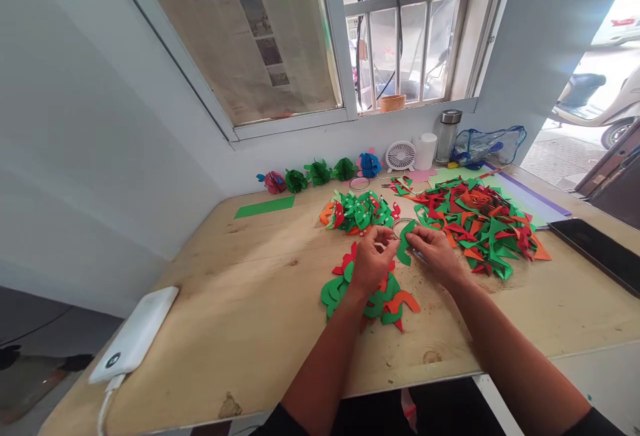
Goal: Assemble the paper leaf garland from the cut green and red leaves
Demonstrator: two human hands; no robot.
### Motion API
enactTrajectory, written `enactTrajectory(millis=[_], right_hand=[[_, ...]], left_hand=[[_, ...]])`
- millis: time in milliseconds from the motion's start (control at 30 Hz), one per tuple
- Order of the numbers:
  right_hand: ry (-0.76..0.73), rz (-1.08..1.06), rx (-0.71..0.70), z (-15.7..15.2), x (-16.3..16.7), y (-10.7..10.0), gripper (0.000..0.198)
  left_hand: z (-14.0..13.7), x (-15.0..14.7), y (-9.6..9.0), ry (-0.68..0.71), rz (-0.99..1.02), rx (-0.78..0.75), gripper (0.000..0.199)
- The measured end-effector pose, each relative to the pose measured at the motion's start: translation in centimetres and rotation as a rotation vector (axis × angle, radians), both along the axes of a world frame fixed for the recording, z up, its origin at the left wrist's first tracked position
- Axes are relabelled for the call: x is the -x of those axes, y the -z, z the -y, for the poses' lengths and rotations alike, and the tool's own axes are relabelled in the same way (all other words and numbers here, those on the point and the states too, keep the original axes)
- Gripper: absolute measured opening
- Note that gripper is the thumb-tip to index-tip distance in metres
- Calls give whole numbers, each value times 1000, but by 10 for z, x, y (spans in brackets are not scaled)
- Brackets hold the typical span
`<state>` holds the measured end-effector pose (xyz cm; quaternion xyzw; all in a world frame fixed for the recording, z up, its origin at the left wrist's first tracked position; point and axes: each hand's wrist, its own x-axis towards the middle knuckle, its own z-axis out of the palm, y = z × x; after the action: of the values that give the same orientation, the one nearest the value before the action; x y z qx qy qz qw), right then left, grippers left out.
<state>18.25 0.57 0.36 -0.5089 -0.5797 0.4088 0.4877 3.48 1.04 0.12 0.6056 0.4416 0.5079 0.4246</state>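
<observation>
A curved green paper piece is pinched between the thumb and fingers of my right hand. My left hand is closed in a pinch at the piece's left edge; what its fingertips hold is too small to make out. Behind the piece lies a ring-shaped roll, partly covered. Something metallic shows under my right fingers. Below my left hand spreads a heap of green, red and orange paper cutouts. Just beyond my hands sits a pile of folded green and red pieces with white patches.
Paper scraps form a large heap at right, near a phone. Paper flower-like balls, a small fan and a glass bottle line the wall. A green strip and a white power bank lie left.
</observation>
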Motion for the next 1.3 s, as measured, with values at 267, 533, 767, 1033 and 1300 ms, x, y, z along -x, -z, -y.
enactTrajectory(millis=[267,533,767,1033,1300], right_hand=[[-108,52,-17,-1,3,7,30],[225,231,-2,-12,-17,14,28],[300,760,-10,-16,-24,28,21],[254,996,-74,-17,-19,32,23],[260,1036,-119,-19,-16,35,22]], left_hand=[[-9,-9,6,30,129,120,20],[-7,-7,16,-131,262,208,16],[-4,-5,16,-139,306,282,11],[-4,-8,23,-76,347,336,16],[-3,-10,26,-58,311,341,16]])
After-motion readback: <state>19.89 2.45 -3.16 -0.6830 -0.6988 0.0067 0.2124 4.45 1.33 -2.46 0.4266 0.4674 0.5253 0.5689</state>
